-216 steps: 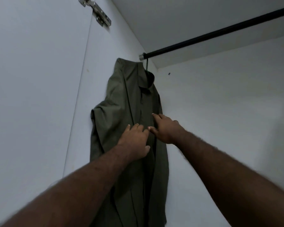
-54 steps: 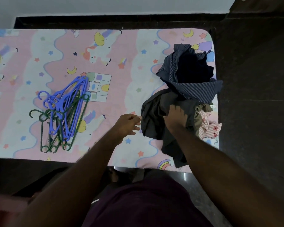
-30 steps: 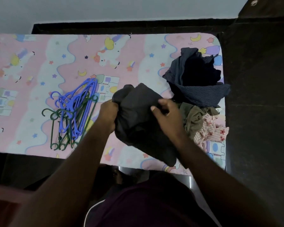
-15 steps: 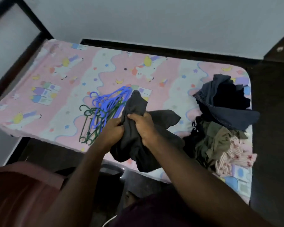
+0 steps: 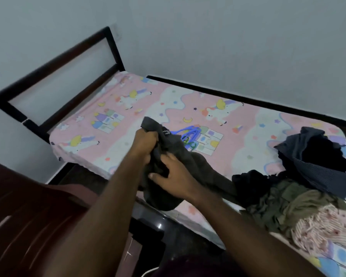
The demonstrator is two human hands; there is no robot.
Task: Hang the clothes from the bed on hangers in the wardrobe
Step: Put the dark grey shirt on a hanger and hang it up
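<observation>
Over the bed's (image 5: 128,148) near edge, both hands (left hand (image 5: 145,143), right hand (image 5: 173,177)) grip a dark garment (image 5: 188,162): soft, limp, light; best held at the collar.

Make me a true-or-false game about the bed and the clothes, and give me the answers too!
1. Both the left hand and the right hand hold the dark grey garment. True.
2. The bed sheet is plain blue. False: it is pink and white with unicorns, stars and moons.
3. The hangers lie on the bed, partly hidden behind the garment. True.
4. The pile of clothes lies right next to the headboard. False: it lies at the opposite end of the bed.
</observation>
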